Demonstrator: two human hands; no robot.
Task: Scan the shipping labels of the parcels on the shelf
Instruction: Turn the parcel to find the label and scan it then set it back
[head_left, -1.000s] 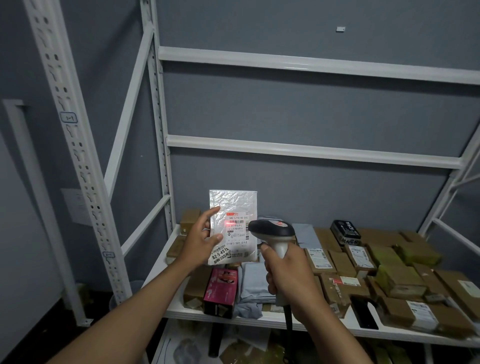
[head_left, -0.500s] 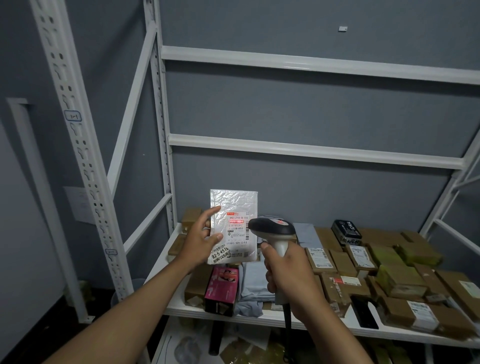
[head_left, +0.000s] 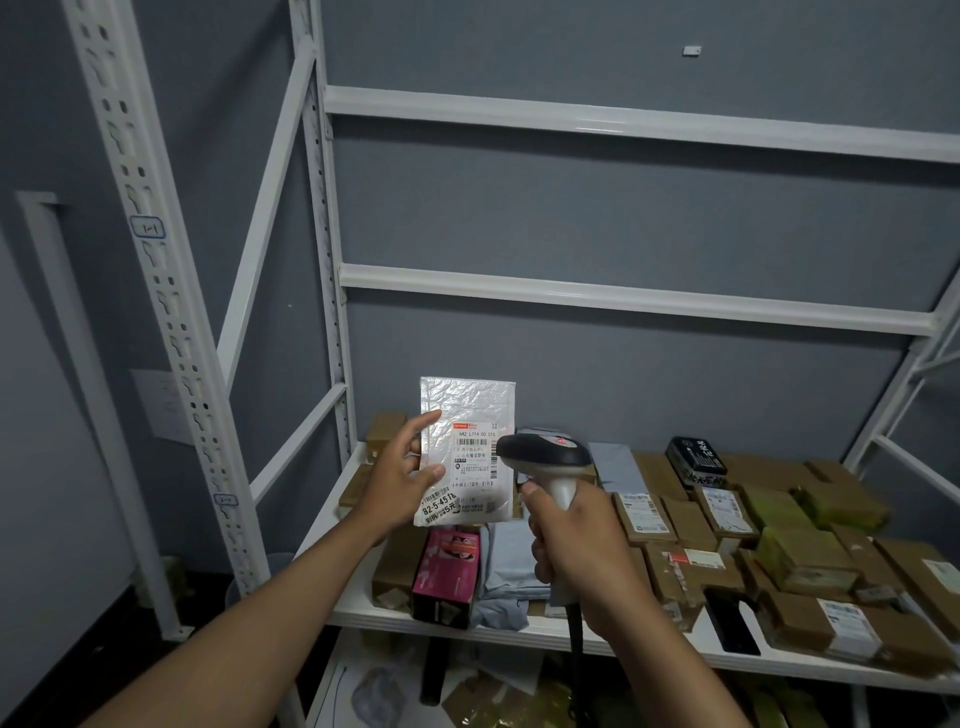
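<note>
Right now the left hand (head_left: 400, 480) pinches a silvery padded mailer (head_left: 467, 449) by its left edge, upright above the shelf's (head_left: 545, 631) left end, label (head_left: 475, 460) facing the scanner (head_left: 545, 457) gripped in the right hand (head_left: 576, 551). No beam shows on the barcode, so likely best to hold the mailer flat and steady and aim squarely, then move to the boxes (head_left: 727, 540) beyond.

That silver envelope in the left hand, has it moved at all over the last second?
No. The silver envelope keeps its place, its top edge the same way below the middle shelf beam. Only the red scan light on its label has gone.
</note>
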